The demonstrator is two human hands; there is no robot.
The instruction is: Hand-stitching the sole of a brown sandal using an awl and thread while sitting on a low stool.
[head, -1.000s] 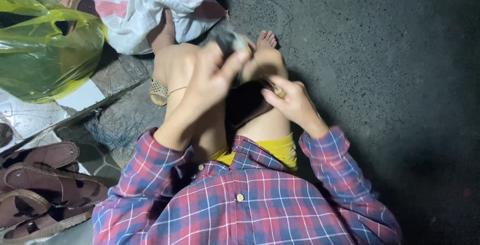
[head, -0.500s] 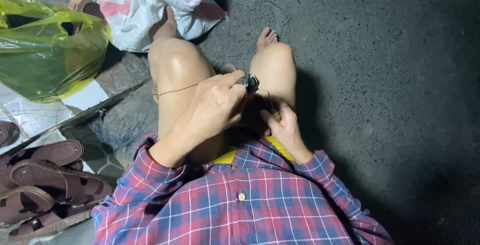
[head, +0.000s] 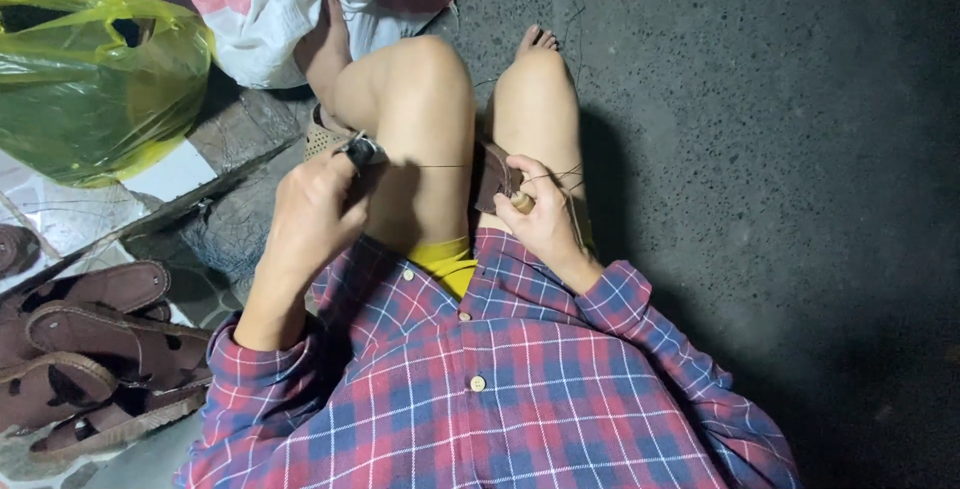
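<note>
Two hands work a thread (head: 440, 166) stretched taut across the person's raised knee, well apart from each other. The left hand (head: 312, 211) is closed on a small dark metal tool (head: 362, 150) at one end of the thread. The right hand (head: 540, 217) is closed on a brown leather piece (head: 492, 175) held between the thighs, with a wooden-handled tool (head: 522, 202) tucked in its grip. Brown sandals (head: 95, 349) lie stacked on the floor at the left, near a yellow-green plastic bag (head: 95, 84) and a pink-and-white sack (head: 290, 4).
</note>
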